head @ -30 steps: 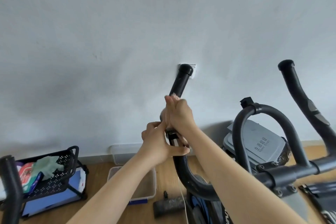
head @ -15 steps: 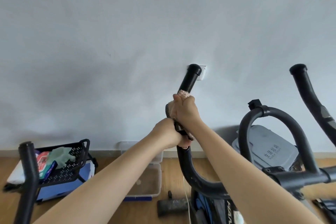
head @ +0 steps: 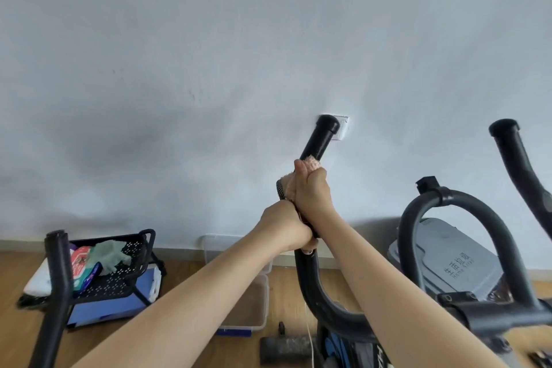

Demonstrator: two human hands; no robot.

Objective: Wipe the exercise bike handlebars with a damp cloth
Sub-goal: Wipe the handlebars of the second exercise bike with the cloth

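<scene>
Mostly under both hands point(head: 312, 193) point(head: 283, 227), cloth point(head: 313, 165)

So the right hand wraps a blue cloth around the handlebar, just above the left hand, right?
No, the cloth is pink, not blue. The head view shows the right hand wrapping it around the handlebar, just above the left hand.
</scene>
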